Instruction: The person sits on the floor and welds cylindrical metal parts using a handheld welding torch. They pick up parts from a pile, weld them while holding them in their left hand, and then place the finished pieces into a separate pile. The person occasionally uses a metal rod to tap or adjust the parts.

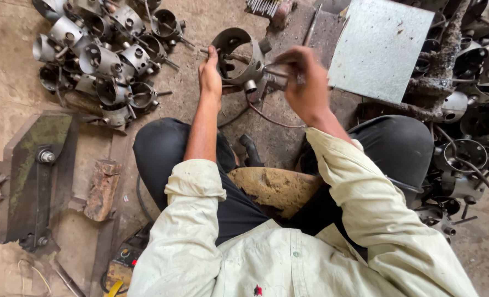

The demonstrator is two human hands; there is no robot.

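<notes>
Left hand (210, 74) grips the grey round metal housing (238, 55) (open mouth upward) while right hand (305, 82), just beside it, pinches a thin metal rod (274, 71).

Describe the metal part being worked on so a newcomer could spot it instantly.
Start at the flat grey metal sheet lying top right. Just left of it, between the left hand and right hand, is an open metal cylinder; unlike the piled ones, it is held.

Right hand (306, 82) blurred; its tool indistinct
</notes>
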